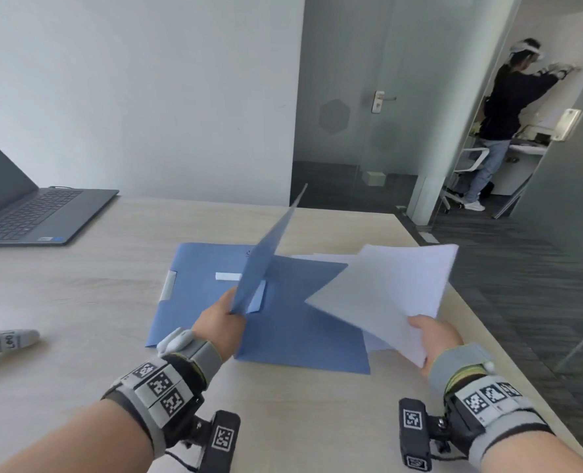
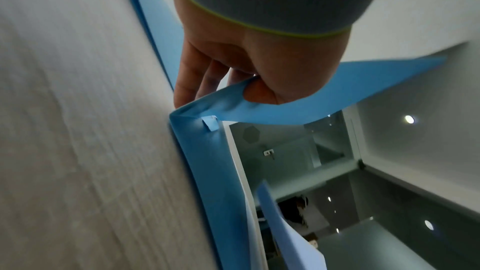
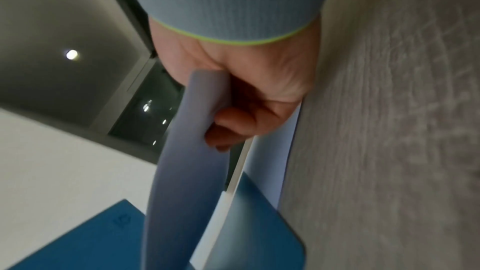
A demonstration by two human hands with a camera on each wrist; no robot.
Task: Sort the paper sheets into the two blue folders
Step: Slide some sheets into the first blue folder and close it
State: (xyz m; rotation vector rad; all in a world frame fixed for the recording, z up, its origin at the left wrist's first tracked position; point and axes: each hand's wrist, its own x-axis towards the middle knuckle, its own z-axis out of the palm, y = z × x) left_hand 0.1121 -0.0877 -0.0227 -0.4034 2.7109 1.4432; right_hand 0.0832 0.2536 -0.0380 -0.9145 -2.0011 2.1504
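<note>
While the left hand (image 1: 219, 321) pinches the near corner of a blue folder's front cover (image 1: 266, 257) between thumb and curled fingers, that cover stands lifted, tilted up and away toward the far wall, hinged along its left side. Its back panel (image 1: 293, 322) lies flat on the light wooden table (image 1: 78, 302), overlapping the right part of a second blue folder (image 1: 198, 268), which lies closed and flat just to the left and carries a small white label (image 1: 228, 276) on its face and a pale tab (image 1: 169, 285) at its left edge. From the left wrist view the thumb (image 2: 262, 93) presses on the upper face of the raised cover and the fingers (image 2: 187, 81) curl beneath it, with a small pale tab showing near the fold. To the right, the right hand (image 1: 432, 336) grips a stack of white paper sheets (image 1: 385, 288) at its near corner, thumb on top and fingers curled under, holding it above the table and partly over the right edge of the opened folder. The right wrist view shows the stack bending from that grip, with the fingers (image 3: 233, 124) wrapped below it. More white paper (image 1: 321, 257) lies flat on the table beyond the folder, its edge peeking out under the held stack. At the far left sits an open dark laptop (image 1: 27, 213), and at the near left edge lies a white marker-like object (image 1: 6, 341), well apart from the folders. Through a glass doorway at the far right, another person (image 1: 508, 114) stands facing a wall.
</note>
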